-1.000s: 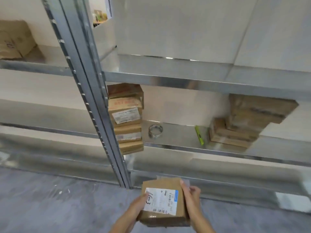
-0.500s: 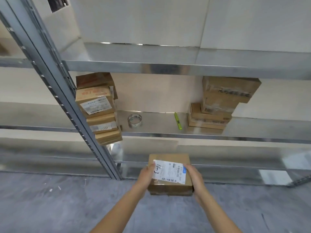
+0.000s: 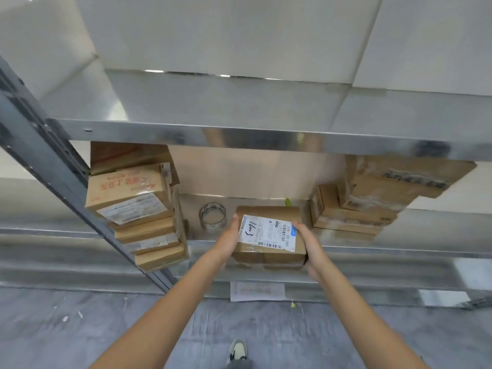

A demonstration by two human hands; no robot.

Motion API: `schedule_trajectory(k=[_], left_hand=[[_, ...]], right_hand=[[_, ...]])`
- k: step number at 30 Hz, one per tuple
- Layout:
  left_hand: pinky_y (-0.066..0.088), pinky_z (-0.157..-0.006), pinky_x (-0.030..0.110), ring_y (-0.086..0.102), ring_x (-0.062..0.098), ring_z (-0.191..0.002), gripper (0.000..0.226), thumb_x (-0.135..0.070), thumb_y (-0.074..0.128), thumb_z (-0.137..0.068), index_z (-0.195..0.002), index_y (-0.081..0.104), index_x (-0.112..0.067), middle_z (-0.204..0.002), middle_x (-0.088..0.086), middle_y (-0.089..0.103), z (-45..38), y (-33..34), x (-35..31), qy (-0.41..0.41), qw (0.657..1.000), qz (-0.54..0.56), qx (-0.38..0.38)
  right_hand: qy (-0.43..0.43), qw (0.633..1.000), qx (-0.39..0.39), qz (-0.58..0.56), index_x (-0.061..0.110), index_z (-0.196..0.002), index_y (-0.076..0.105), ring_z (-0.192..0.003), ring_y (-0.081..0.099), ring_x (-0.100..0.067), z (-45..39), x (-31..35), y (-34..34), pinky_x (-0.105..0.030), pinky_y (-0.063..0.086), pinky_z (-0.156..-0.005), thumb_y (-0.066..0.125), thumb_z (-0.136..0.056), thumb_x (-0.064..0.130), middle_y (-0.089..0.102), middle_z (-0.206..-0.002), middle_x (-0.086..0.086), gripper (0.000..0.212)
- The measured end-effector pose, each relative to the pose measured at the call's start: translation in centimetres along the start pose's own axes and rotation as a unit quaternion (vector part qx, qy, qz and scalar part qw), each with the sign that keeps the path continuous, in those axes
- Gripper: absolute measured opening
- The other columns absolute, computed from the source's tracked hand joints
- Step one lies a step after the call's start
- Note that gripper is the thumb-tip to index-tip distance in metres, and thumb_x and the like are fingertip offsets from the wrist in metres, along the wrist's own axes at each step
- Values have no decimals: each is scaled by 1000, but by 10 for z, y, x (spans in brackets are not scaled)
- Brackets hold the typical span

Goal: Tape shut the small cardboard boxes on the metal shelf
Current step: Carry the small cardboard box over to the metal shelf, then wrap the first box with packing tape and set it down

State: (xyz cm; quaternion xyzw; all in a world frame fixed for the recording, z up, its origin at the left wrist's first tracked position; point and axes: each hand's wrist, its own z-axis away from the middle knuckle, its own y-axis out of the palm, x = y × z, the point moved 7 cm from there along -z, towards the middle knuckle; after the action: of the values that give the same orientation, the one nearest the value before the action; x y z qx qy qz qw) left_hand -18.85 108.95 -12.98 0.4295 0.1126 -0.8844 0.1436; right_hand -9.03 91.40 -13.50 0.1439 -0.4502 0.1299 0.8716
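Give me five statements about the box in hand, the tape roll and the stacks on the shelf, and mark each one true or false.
1. Both hands hold one small cardboard box, the left hand on its left side and the right hand on its right. True.
2. The white label on that box faces down. False: it faces up, toward the camera.
3. A roll of clear tape stands on the metal shelf, left of the held box. True.
4. The right hand's grip is on the tape roll. False: it is on the box; nothing touches the roll.
5. Cardboard boxes are stacked only on the shelf's left. False: there is a left stack and a right stack.
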Motion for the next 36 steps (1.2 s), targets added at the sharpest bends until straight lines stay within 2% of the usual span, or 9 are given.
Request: schedule_trajectory(k=[4, 7, 12, 14, 17, 21, 26, 32, 36], left_hand=[[34, -108, 37, 59, 17, -114, 75, -69, 6, -95, -119, 65, -29, -130, 3, 64, -29, -12, -16, 3, 1000, 24, -1], [37, -111, 45, 59, 22, -119, 78, -71, 9, -93, -125, 63, -24, -129, 5, 65, -45, -16, -28, 9, 998, 62, -22], [55, -67, 29, 74, 16, -72, 78, -76, 20, -90, -75, 78, -26, -89, 7, 76, -61, -25, -38, -6, 990, 129, -49], [54, -79, 31, 73, 21, -85, 77, -80, 26, -86, -79, 78, -24, -91, 7, 77, -64, -29, -42, 2, 985, 164, -46], [38, -109, 39, 62, 24, -113, 72, -77, 36, -86, -103, 72, -17, -113, 8, 72, -66, -34, -51, 20, 983, 172, -59], [50, -96, 38, 68, 30, -103, 38, -48, 54, -95, -87, 73, -16, -97, 6, 76, -68, -30, -51, 45, 987, 140, -69], [43, -107, 49, 58, 30, -118, 53, -38, 65, -90, -128, 45, -7, -127, 14, 60, -69, -24, -34, 61, 987, 130, -76], [39, -111, 44, 58, 26, -122, 48, -19, 61, -95, -139, 47, -8, -133, 11, 60, -63, -25, -40, 89, 984, 152, -27], [38, -112, 42, 57, 29, -122, 57, -31, 62, -90, -131, 47, 5, -129, 19, 61, -53, -36, -52, 99, 969, 224, -27]], right_hand=[[-13, 1000, 11, 20, 14, -131, 54, -113, 62, -29, -27, 15, 7, -45, 47, -100, 58, -91, 42, 69, -117, -11, 49], [-29, 999, 6, 30, 20, -135, 49, -106, 63, -23, -42, 25, 10, -40, 46, -94, 56, -91, 45, 68, -118, -6, 51], [-26, 999, -4, 36, 26, -132, 52, -112, 61, -20, -56, 41, 17, -38, 47, -90, 54, -87, 60, 65, -123, -2, 56], [-36, 999, -1, 29, 27, -136, 50, -119, 59, -19, -64, 52, 20, -41, 48, -98, 53, -85, 65, 62, -129, 0, 64], [-70, 997, -21, 40, 31, -142, 44, -136, 41, -18, -76, 66, 20, -46, 28, -116, 45, -93, 60, 47, -146, 4, 58], [-97, 993, -21, 58, 42, -140, 41, -134, 43, -12, -76, 57, 20, -43, 29, -116, 50, -95, 51, 46, -146, 11, 47], [-80, 994, -27, -63, 32, -116, 51, -97, 65, -13, -75, 40, 11, -31, 53, -78, 53, -96, 14, 61, -124, -6, 27], [-82, 996, 7, -43, 16, -129, 51, -108, 61, -23, -76, 42, 11, -40, 49, -94, 51, -94, 8, 65, -119, -9, 36], [-102, 992, 1, -72, 18, -93, 56, -99, 60, -14, -68, 49, 2, -33, 44, -90, 71, -81, 21, 67, -96, 7, 19]])
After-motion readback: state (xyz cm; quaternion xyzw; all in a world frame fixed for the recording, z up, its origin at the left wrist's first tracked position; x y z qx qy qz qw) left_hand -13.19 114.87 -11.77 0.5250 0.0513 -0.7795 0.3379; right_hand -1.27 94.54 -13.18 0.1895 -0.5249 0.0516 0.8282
